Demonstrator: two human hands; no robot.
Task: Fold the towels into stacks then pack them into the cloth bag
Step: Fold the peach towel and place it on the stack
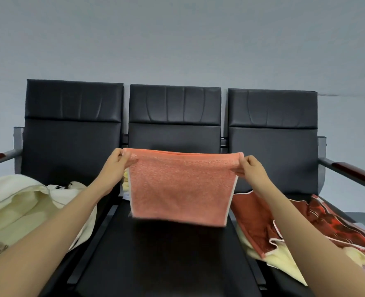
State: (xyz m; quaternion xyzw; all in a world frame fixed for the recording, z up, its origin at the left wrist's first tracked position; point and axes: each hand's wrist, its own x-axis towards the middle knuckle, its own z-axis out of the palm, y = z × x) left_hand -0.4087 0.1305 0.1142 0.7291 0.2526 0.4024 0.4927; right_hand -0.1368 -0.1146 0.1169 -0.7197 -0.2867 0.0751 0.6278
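A waiting area or office lobby: a row of three joined black padded seats (175, 129) with metal armrests (346, 170) stands against a bare grey wall (177, 39).

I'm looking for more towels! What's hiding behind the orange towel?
Behind the orange towel, held up by the left hand and right hand, the middle black seat shows, and a sliver of pale cloth peeks out at its left edge. The towel covers the rest.

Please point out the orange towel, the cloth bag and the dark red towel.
orange towel (181, 189), head view, middle of the hanging panel.
cloth bag (16, 202), head view, its cream upper side.
dark red towel (254, 217), head view, its left part.
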